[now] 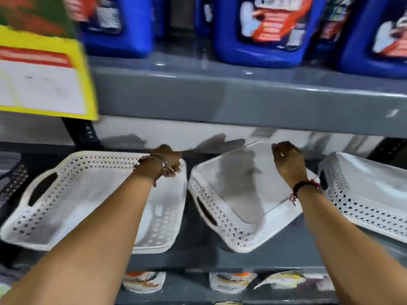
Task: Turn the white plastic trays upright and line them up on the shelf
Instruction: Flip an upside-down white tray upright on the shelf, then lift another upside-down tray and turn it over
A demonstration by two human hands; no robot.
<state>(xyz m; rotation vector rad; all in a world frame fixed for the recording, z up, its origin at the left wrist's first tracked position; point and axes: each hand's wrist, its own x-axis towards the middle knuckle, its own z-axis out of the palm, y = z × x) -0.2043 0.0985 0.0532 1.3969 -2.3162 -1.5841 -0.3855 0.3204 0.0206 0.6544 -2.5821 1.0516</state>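
Three white perforated plastic trays lie on the grey shelf (198,252). The left tray (66,194) is open side up, and its handle slot faces left. My left hand (169,161) curls over the rim at its far right corner. The middle tray (237,190) is upside down with its flat base on top, and it is turned at an angle. My right hand (288,159) is closed on its far right edge. The right tray (363,183) is upside down too, apart from both hands, and the frame edge cuts it off.
An upper grey shelf (242,102) hangs low over the trays and carries blue detergent jugs (264,29). A yellow price sign (44,80) hangs at the upper left. Labels (143,280) line the shelf's front edge. A dark upright post (86,133) stands behind the left tray.
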